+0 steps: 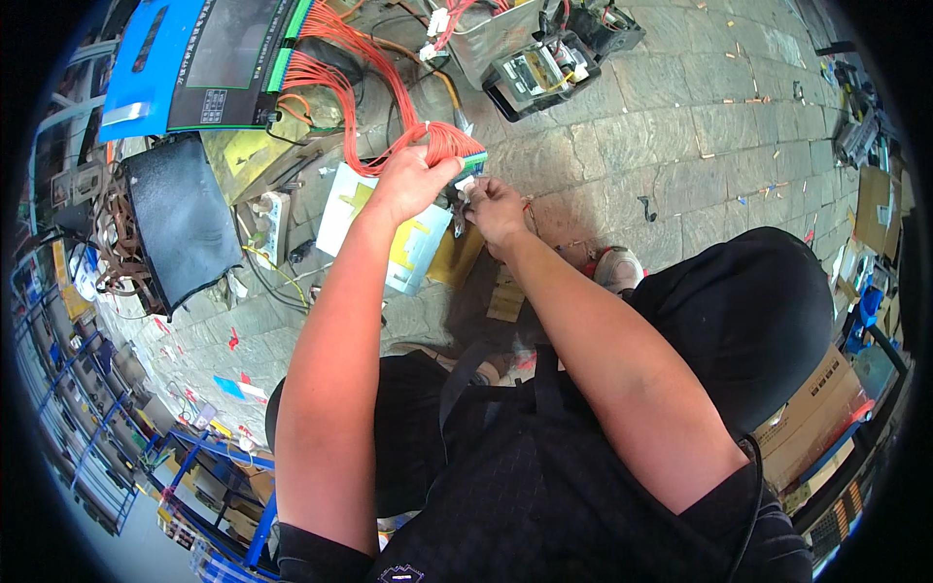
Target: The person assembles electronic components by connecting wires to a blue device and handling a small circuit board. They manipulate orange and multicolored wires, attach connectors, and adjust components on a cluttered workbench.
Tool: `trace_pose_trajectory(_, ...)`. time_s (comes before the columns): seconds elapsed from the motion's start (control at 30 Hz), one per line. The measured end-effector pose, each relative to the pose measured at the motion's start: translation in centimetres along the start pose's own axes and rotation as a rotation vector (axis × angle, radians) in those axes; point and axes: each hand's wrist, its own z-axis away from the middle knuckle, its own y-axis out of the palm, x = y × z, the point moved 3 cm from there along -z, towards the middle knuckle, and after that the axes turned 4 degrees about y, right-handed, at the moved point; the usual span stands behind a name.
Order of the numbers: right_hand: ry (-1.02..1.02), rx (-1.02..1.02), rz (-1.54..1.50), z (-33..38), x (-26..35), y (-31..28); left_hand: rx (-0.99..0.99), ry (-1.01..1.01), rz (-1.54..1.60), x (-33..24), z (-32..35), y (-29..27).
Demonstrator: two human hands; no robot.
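My left hand [413, 182] is closed on a thick bundle of orange-red wires [448, 142], just behind a green and blue connector block [473, 163] at their end. Close beside it, my right hand [497, 211] pinches a small white plug [466, 186] near that block. Fingers hide part of the plug. The wires loop back to green terminal strips [282, 63] on the edge of a blue and black equipment box [209, 60] at the upper left. Below my hands lies a pale board with yellow patches [420, 248].
An open black case with electronics [539, 78] stands on the stone-paved floor at the top. Left of my arms are a black sheet-like panel [185, 219] and a white power strip [275, 228]. Cardboard [812, 413] leans at the right; blue racks [92, 408] line the left.
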Motion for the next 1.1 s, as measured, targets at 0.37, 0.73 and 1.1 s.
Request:
trace_pose_trajectory(0.37,0.050,0.062,0.085,0.3,0.3,-0.4,0.025,-0.054,-0.018,-1.2,0.8,-0.3)
trace_pose_trajectory(0.73,0.043,0.066,0.085,0.6,0.6,-0.2,0.027,-0.024,-0.034,0.1,0.5,-0.2)
trace_pose_trajectory(1.1,0.017,0.079,0.053,0.0,0.1,-0.4,0.016,-0.026,-0.026,-1.0,1.0,-0.2)
